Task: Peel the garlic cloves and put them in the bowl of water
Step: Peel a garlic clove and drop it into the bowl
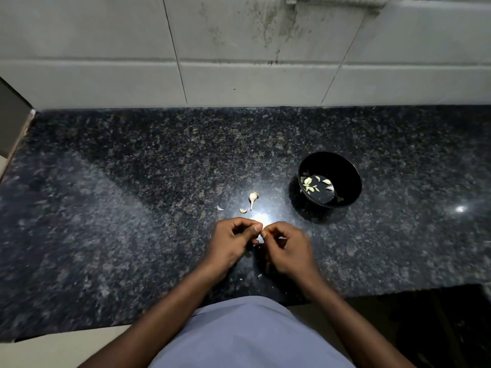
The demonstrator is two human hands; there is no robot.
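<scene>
My left hand (233,241) and my right hand (285,248) meet over the near middle of the dark granite counter (132,208). Their fingertips pinch a small pale garlic clove (261,238) between them; most of it is hidden by the fingers. A black bowl (345,176) with water stands to the right and farther back, holding several peeled cloves (309,184). Just beyond my hands lie a garlic stem piece (253,198), one small clove (243,210) and a scrap of skin (220,208).
A tiled wall (239,75) rises behind the counter. A bright light glare (259,217) shines on the granite just beyond my hands. A tiny scrap of skin (259,275) lies near my right wrist. The counter's front edge runs just before my body.
</scene>
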